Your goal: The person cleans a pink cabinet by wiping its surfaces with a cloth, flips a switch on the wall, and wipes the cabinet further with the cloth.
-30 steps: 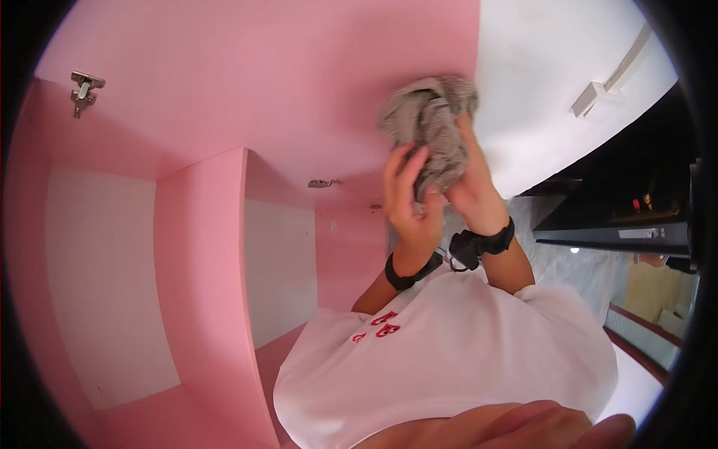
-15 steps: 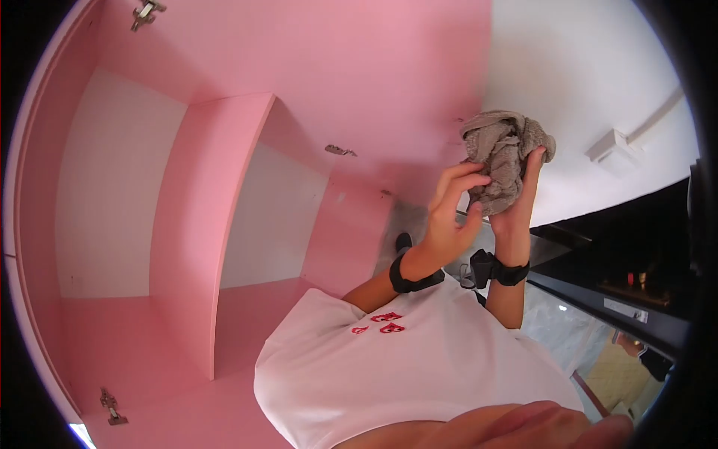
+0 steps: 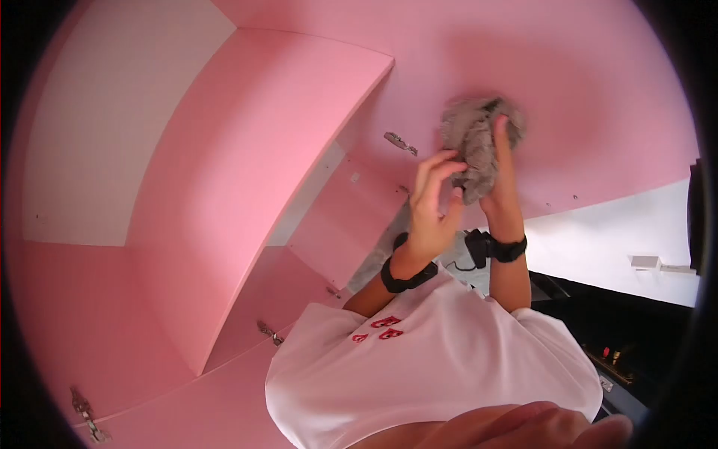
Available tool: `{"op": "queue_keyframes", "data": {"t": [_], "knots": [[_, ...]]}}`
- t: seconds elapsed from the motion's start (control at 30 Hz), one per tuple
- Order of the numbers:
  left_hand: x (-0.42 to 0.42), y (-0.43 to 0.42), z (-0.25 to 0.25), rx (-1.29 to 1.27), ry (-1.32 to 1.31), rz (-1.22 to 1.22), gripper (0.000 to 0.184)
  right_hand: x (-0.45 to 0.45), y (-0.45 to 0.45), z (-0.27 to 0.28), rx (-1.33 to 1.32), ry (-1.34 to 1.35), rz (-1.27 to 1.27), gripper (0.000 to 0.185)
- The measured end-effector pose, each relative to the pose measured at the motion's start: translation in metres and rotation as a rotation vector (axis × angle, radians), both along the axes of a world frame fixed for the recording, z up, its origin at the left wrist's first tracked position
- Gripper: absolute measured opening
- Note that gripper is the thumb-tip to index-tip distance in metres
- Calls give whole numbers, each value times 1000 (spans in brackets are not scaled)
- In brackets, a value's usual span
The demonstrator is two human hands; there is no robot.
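Observation:
A crumpled grey-brown cloth (image 3: 479, 153) is bunched up between my hands in front of the pink panel. My right hand (image 3: 505, 176) grips it from the right side, with the thumb pressed along its face. From the left, my left hand (image 3: 434, 213) has its curled fingertips and thumb on the lower left edge of the cloth. The fingers of my right hand behind the cloth are hidden. Black bands circle both wrists.
A pink cabinet with an upright divider (image 3: 247, 172) fills the left. Metal hinges (image 3: 402, 144) stick out from its panels. A white wall with a small box (image 3: 645, 263) lies to the right, above a dark appliance-like surface (image 3: 598, 329).
My view has swung right, so the pink panel now lies behind the cloth instead of the white wall. Both hands still hold the cloth, which has shifted slightly and is blurred.

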State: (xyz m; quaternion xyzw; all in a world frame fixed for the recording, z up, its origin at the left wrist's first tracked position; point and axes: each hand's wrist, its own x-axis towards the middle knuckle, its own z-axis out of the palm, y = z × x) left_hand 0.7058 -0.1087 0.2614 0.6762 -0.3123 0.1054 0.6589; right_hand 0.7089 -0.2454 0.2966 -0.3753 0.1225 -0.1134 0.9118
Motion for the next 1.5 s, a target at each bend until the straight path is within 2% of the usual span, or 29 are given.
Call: {"op": "queue_keyframes", "data": {"t": [0.1,0.2,0.3,0.33,0.37,0.43,0.53,0.57,0.7,0.77,0.83,0.9,0.93,0.97,1.03,1.07,1.1,1.13,1.17,1.27,1.37,1.43,1.5], "knots": [[33,25,0,44,-55,126,37,54,29,0,45,8,95,53],[54,36,5,23,-2,210,32,95,45,-4,88,-61,174,48],[67,46,-6,109,-13,180,29,94,44,-3,127,-72,231,46],[69,45,-5,92,-33,160,30,90,45,-3,217,-36,210,46],[71,43,-6,100,-27,94,30,84,43,-2,225,-34,144,46],[74,37,-8,121,-55,72,29,74,35,3,298,-114,186,47],[88,28,-3,147,-52,-3,24,76,24,-4,325,-112,122,47],[50,15,3,194,-60,-4,21,33,10,1,334,-144,131,48],[7,-27,5,142,-57,-153,18,-37,-29,-9,268,-223,19,51],[-11,-46,6,148,-145,-296,19,-70,-45,-7,218,-191,-126,53],[-35,-66,9,160,-144,-339,21,-100,-63,-3,229,-202,-188,54],[-62,-83,18,116,-12,-485,25,-130,-75,3,242,-205,-236,55],[-68,-92,20,128,-124,-500,26,-142,-80,6,223,-230,-330,56],[-77,-101,21,131,-123,-483,26,-154,-85,6,202,-256,-418,57],[-99,-114,22,114,-113,-596,25,-168,-106,-2,240,-213,-409,58],[-110,-117,25,120,-116,-572,25,-176,-113,-5,245,-179,-462,59],[-120,-119,29,157,-100,-647,24,-186,-122,-8,247,-145,-515,61],[-129,-120,30,193,-86,-720,23,-201,-142,-30,171,-197,-361,64],[-136,-120,29,195,-93,-695,23,-202,-139,-24,207,-86,-469,64],[-140,-119,18,131,-112,-658,20,-205,-124,-20,201,-91,-419,61],[-120,-100,10,201,-28,-591,19,-188,-101,-17,206,-64,-470,57],[-91,-79,15,184,50,-569,19,-160,-88,-18,171,-99,-268,55],[-87,-68,25,186,95,-562,19,-151,-90,-17,196,-122,-184,54]]}}
